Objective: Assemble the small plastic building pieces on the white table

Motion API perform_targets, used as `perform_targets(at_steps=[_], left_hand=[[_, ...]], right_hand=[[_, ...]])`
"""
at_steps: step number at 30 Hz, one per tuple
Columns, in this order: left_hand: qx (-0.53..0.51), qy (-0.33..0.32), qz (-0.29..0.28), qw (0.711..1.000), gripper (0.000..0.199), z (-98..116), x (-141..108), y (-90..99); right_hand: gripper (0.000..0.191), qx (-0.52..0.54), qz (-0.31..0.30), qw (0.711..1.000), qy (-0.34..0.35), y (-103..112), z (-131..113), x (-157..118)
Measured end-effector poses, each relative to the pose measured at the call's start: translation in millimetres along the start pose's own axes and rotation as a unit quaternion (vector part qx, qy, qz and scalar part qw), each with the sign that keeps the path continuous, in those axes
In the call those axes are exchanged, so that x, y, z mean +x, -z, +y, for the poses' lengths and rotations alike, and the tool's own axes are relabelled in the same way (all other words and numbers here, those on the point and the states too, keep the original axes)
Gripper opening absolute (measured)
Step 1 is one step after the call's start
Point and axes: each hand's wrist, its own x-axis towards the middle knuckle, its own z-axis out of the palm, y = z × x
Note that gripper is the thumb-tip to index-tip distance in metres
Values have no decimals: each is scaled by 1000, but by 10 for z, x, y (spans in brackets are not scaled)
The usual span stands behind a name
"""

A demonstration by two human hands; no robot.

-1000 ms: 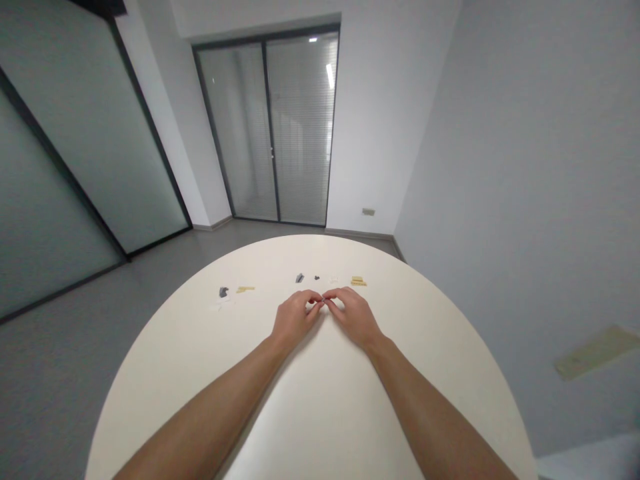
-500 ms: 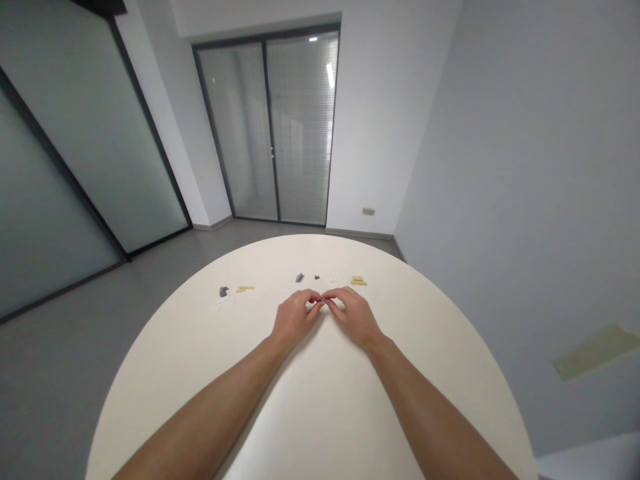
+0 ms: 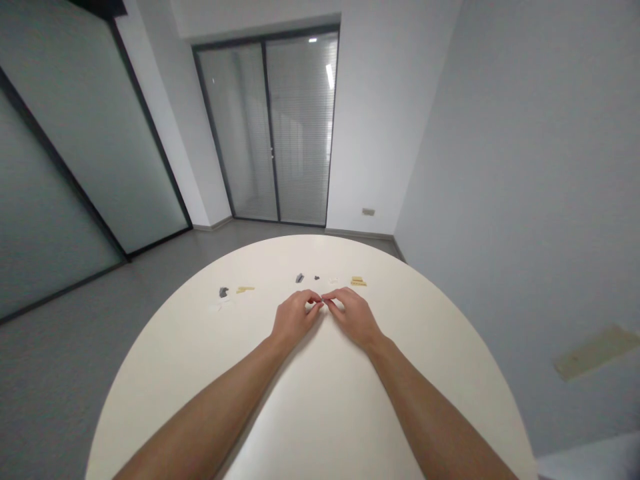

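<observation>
My left hand [image 3: 295, 319] and right hand [image 3: 357, 319], fingertips pinched together, meet over a round white counter [image 3: 325, 413]. Just beyond lie yellow strips [image 3: 359, 284], a grey piece [image 3: 299, 278] and a smaller dark piece [image 3: 317, 277]; a tiny piece [image 3: 323, 301], mostly hidden, is held between both hands' fingertips.

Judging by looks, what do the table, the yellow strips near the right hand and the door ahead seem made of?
Table: perhaps laminate, smooth with soft sheen. Yellow strips: possibly plastic, matt, evenly coloured; too small for certainty. Door: glossy glass showing reflections, in slim, dark, likely metal frames.
</observation>
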Motion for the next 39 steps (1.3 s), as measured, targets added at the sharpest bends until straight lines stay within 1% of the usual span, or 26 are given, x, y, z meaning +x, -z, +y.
perform_targets(at_steps=[12,20,26,34,39], left_hand=[[-2,-5,7,1000,11,-30,-2,-16],[-6,-6,7,1000,11,-20,-4,-10],[-4,-1,5,1000,12,-19,-1,-7],[-9,0,6,1000,13,-31,1,-14],[-13,-7,0,1000,15,-32,1,-14]], right_hand=[[13,6,-6,1000,-9,-9,-6,11],[11,-16,5,1000,9,2,-12,13],[11,-11,2,1000,6,0,-9,15],[12,-16,6,1000,3,-11,4,12],[16,-13,8,1000,8,-17,10,7]])
